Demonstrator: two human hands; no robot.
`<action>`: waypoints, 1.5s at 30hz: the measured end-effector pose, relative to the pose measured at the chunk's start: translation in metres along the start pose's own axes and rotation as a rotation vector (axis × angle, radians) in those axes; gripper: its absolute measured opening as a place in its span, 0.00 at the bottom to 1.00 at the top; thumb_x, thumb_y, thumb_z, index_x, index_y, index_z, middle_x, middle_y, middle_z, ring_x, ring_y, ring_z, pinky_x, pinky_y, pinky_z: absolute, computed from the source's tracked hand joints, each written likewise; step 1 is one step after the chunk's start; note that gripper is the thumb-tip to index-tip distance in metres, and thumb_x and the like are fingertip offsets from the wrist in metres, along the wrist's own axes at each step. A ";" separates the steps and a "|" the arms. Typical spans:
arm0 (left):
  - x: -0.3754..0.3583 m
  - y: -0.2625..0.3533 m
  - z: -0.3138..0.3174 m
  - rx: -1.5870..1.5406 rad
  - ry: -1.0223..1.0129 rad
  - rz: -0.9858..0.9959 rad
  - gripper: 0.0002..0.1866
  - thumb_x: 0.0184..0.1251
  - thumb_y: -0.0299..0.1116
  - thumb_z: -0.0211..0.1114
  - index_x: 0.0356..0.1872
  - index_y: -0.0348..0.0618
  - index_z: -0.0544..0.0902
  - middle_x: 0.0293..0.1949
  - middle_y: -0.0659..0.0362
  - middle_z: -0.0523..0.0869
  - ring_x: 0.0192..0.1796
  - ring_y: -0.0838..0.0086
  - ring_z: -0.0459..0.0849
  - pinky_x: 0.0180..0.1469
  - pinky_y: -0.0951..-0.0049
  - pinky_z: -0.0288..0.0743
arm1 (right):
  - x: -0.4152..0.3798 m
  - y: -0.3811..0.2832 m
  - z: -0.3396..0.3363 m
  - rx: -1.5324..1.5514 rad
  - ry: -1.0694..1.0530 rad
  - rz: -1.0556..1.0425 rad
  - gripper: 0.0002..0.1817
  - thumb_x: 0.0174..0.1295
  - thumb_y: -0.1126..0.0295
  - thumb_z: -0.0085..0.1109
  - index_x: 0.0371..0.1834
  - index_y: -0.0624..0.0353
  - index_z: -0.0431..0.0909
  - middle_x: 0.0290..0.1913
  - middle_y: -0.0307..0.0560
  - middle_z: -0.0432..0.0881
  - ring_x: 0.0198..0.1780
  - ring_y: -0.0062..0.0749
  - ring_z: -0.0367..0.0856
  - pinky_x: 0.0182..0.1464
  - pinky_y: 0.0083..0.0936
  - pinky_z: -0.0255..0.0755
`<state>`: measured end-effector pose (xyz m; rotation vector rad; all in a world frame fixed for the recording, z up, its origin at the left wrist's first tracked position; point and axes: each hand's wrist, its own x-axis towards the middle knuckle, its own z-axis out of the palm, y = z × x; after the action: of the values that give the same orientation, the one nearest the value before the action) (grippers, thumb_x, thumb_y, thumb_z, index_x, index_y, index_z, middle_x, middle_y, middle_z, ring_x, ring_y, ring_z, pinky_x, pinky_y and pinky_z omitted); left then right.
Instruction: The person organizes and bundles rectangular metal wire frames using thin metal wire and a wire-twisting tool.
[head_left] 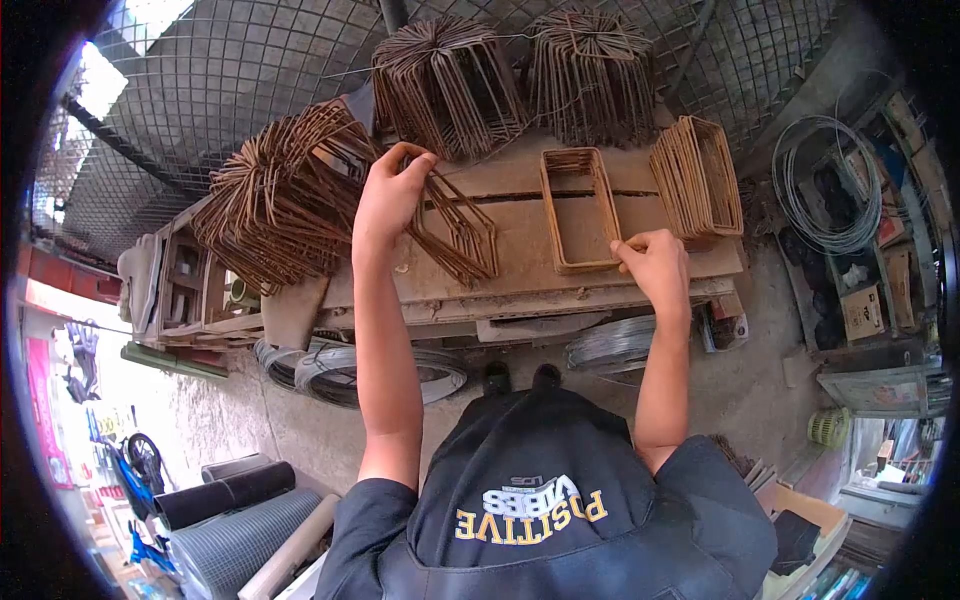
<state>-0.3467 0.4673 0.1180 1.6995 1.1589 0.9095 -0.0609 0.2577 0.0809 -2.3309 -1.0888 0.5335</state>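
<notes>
My left hand (392, 195) has its thumb and fingers pinched at the top of a few rusty bent-wire stirrups (462, 238), which lean at an angle over the wooden bench. With thumb and forefinger, my right hand (655, 262) grips the near right corner of a small stack of rectangular rusty stirrups (550, 210) lying flat on the boards. A bulky heap of tangled stirrups (285, 195) sits left of my left hand. To the right of my right hand stands a neat pile of rectangular stirrups (695, 180).
Two big stirrup bundles (447, 85) (590, 80) stand at the back against a wire mesh (270, 60). The wooden bench (450, 290) has a long crack. Wire coils (380, 375) lie beneath it; another wire coil (828, 185) hangs at right. Mesh rolls (240, 540) lie lower left.
</notes>
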 end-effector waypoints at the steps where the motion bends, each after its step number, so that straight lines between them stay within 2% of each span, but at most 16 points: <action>1: 0.000 0.001 -0.001 0.033 0.000 -0.005 0.15 0.75 0.40 0.65 0.46 0.36 0.86 0.29 0.62 0.80 0.33 0.78 0.75 0.41 0.72 0.73 | 0.001 0.002 -0.001 0.002 0.009 -0.016 0.19 0.67 0.56 0.71 0.41 0.64 0.93 0.29 0.50 0.92 0.35 0.41 0.93 0.46 0.36 0.84; 9: 0.002 -0.001 -0.003 0.056 -0.010 0.031 0.16 0.74 0.41 0.65 0.46 0.36 0.86 0.27 0.63 0.80 0.32 0.78 0.75 0.40 0.70 0.72 | 0.018 0.023 0.003 0.111 0.134 -0.026 0.17 0.69 0.59 0.69 0.40 0.66 0.91 0.31 0.50 0.92 0.34 0.35 0.91 0.42 0.37 0.80; 12: 0.000 0.004 -0.003 0.078 0.004 -0.012 0.16 0.74 0.41 0.65 0.46 0.35 0.86 0.26 0.62 0.79 0.31 0.78 0.75 0.39 0.70 0.72 | 0.028 0.036 0.006 0.367 0.064 -0.083 0.16 0.70 0.61 0.70 0.42 0.67 0.89 0.33 0.49 0.91 0.35 0.28 0.88 0.41 0.33 0.78; 14: 0.001 0.005 -0.004 0.055 -0.048 -0.069 0.16 0.77 0.41 0.65 0.47 0.36 0.86 0.38 0.61 0.85 0.45 0.75 0.79 0.54 0.72 0.72 | 0.031 0.038 0.007 0.586 -0.024 -0.100 0.14 0.70 0.64 0.71 0.44 0.68 0.88 0.33 0.46 0.91 0.35 0.23 0.85 0.39 0.27 0.76; 17: 0.002 0.004 -0.004 0.082 -0.041 -0.067 0.16 0.77 0.41 0.65 0.48 0.36 0.86 0.39 0.60 0.86 0.46 0.75 0.80 0.56 0.72 0.72 | 0.032 0.033 0.005 0.832 0.036 -0.139 0.14 0.70 0.66 0.72 0.46 0.68 0.88 0.35 0.43 0.91 0.34 0.21 0.83 0.38 0.23 0.74; 21: 0.005 -0.005 -0.004 0.015 -0.047 -0.038 0.16 0.77 0.42 0.64 0.48 0.36 0.86 0.41 0.59 0.87 0.48 0.74 0.81 0.58 0.71 0.73 | 0.026 0.014 -0.010 0.792 0.103 -0.019 0.13 0.70 0.66 0.73 0.46 0.68 0.88 0.37 0.43 0.91 0.36 0.20 0.84 0.39 0.19 0.74; 24: 0.001 0.004 -0.003 0.081 -0.043 -0.062 0.15 0.77 0.40 0.64 0.49 0.36 0.86 0.42 0.59 0.88 0.49 0.74 0.82 0.59 0.71 0.73 | 0.038 0.008 -0.013 0.898 0.233 -0.205 0.14 0.71 0.66 0.72 0.48 0.69 0.88 0.37 0.43 0.91 0.35 0.18 0.85 0.39 0.17 0.74; 27: 0.002 0.005 -0.002 0.073 -0.035 -0.085 0.16 0.78 0.41 0.64 0.48 0.36 0.86 0.39 0.60 0.86 0.44 0.75 0.81 0.53 0.71 0.74 | 0.038 -0.012 -0.026 0.720 0.347 -0.333 0.14 0.71 0.66 0.72 0.49 0.69 0.89 0.36 0.42 0.91 0.34 0.17 0.84 0.36 0.19 0.74; 30: 0.003 0.004 0.000 0.092 -0.066 -0.084 0.17 0.78 0.42 0.63 0.49 0.36 0.86 0.35 0.62 0.83 0.39 0.77 0.78 0.47 0.71 0.74 | 0.027 -0.039 -0.032 0.492 0.364 -0.393 0.14 0.72 0.65 0.70 0.50 0.65 0.90 0.33 0.44 0.91 0.32 0.21 0.85 0.33 0.24 0.75; 32: 0.005 -0.003 0.004 0.069 -0.015 0.020 0.18 0.75 0.41 0.63 0.49 0.35 0.86 0.28 0.59 0.80 0.32 0.76 0.77 0.40 0.68 0.74 | 0.019 -0.055 -0.029 0.257 0.342 -0.469 0.13 0.71 0.65 0.69 0.50 0.61 0.91 0.31 0.48 0.91 0.30 0.27 0.87 0.32 0.27 0.76; 37: 0.002 0.008 0.005 0.069 -0.031 -0.023 0.18 0.75 0.41 0.64 0.49 0.34 0.85 0.29 0.58 0.81 0.34 0.75 0.77 0.42 0.68 0.74 | 0.009 -0.077 -0.011 0.087 0.195 -0.579 0.11 0.70 0.63 0.67 0.45 0.58 0.92 0.33 0.52 0.92 0.32 0.45 0.91 0.36 0.38 0.80; 38: 0.003 0.007 0.005 0.054 -0.037 -0.020 0.18 0.74 0.41 0.64 0.49 0.34 0.85 0.29 0.58 0.82 0.34 0.75 0.78 0.43 0.68 0.74 | 0.007 -0.081 -0.008 0.087 0.193 -0.580 0.11 0.70 0.63 0.67 0.45 0.58 0.92 0.33 0.52 0.92 0.32 0.45 0.91 0.36 0.38 0.80; 40: 0.003 0.008 0.005 0.065 -0.032 -0.020 0.17 0.74 0.41 0.64 0.49 0.34 0.85 0.29 0.58 0.82 0.34 0.74 0.78 0.43 0.68 0.75 | 0.005 -0.088 -0.003 0.032 0.167 -0.586 0.12 0.67 0.64 0.71 0.46 0.62 0.92 0.29 0.49 0.90 0.27 0.30 0.87 0.31 0.27 0.74; 42: 0.002 0.007 0.005 0.077 -0.030 -0.022 0.17 0.74 0.41 0.64 0.49 0.35 0.85 0.29 0.58 0.82 0.34 0.74 0.78 0.43 0.67 0.75 | 0.004 -0.097 -0.002 0.036 0.149 -0.582 0.13 0.66 0.63 0.72 0.45 0.62 0.92 0.31 0.50 0.91 0.28 0.33 0.89 0.31 0.30 0.75; 44: 0.002 0.009 0.005 0.087 -0.033 -0.025 0.18 0.74 0.41 0.64 0.49 0.34 0.85 0.30 0.57 0.82 0.35 0.73 0.79 0.44 0.67 0.75 | 0.003 -0.106 -0.006 0.081 0.137 -0.621 0.13 0.68 0.61 0.68 0.41 0.60 0.92 0.30 0.53 0.91 0.32 0.48 0.90 0.37 0.39 0.81; 45: 0.001 0.011 0.004 0.087 -0.034 -0.026 0.18 0.74 0.41 0.64 0.49 0.34 0.85 0.30 0.57 0.82 0.35 0.73 0.79 0.44 0.67 0.75 | 0.004 -0.111 -0.008 0.081 0.137 -0.620 0.13 0.68 0.61 0.68 0.41 0.60 0.92 0.30 0.53 0.91 0.32 0.48 0.90 0.37 0.39 0.81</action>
<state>-0.3389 0.4648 0.1272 1.7588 1.2099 0.8222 -0.1196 0.3191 0.1524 -1.7902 -1.5888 0.1730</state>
